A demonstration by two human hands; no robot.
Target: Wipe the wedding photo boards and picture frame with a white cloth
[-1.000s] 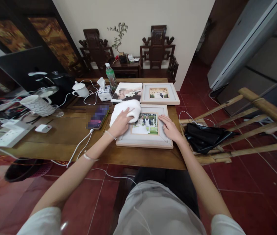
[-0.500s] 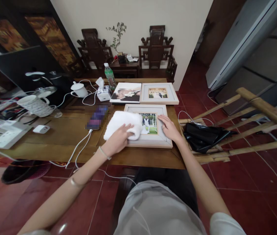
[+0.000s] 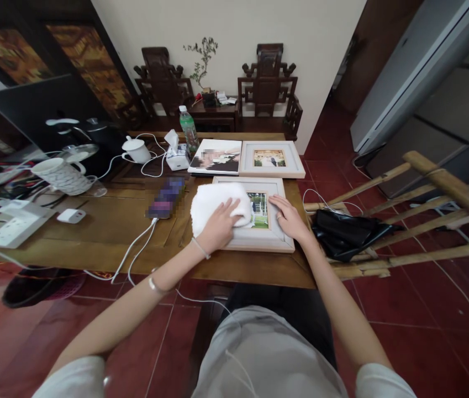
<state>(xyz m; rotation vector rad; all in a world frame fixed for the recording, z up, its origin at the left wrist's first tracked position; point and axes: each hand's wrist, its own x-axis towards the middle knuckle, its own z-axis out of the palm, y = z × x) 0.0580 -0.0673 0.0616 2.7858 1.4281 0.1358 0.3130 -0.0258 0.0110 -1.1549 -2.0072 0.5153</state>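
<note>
A fluffy white cloth [image 3: 213,205] lies bunched over the left part of a picture frame [image 3: 254,243] on the wooden table. My left hand [image 3: 220,224] presses on this cloth and grips it, its fingertips on the folded right edge. Part of the photo [image 3: 261,207] inside the frame is covered by the cloth; greenery and white clothing show. On the frame's right border rests my right hand [image 3: 289,217], fingers stretched out, holding nothing. Behind stand a second picture frame [image 3: 296,160] and a flat picture panel [image 3: 217,145], lying side by side.
Left of the cloth lies a phone [image 3: 166,198] with a white charging cable. A tissue box [image 3: 177,157], a green bottle [image 3: 188,130], a lidded cup [image 3: 136,150], a patterned mug [image 3: 62,176] and a power strip [image 3: 19,221] are farther out. A bamboo chair [image 3: 383,254] holding a black bag stands right.
My left hand has slid right with the white cloth, which covers more of the photo. My right hand stays on the frame's right border.
</note>
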